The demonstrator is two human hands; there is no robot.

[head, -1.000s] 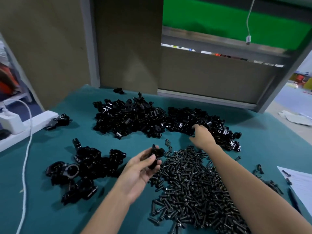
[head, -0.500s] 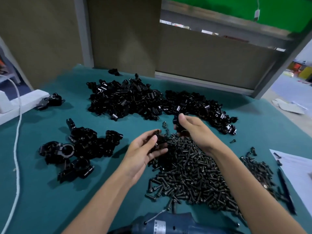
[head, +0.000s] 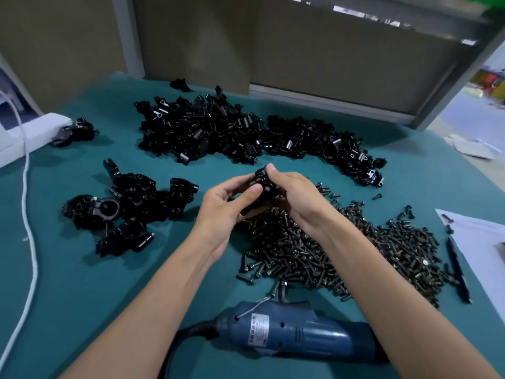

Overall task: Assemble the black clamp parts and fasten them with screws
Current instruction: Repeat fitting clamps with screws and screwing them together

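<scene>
Teal cloth covers the tabletop (head: 82,283). Over the far edge of the heap of dark metal screws (head: 314,250), your left hand (head: 226,206) and right hand (head: 295,195) both pinch the glossy black clamp parts (head: 263,186) together. Line up their holes squarely before you reach for a screw.

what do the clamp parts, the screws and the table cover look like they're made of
Clamp parts: likely metal with a glossy black coating, judging by the sharp white glints. Screws: dark metal, perhaps blackened steel, with a duller sheen. Table cover: teal, matte, probably felt or cloth; no reflections.
</scene>
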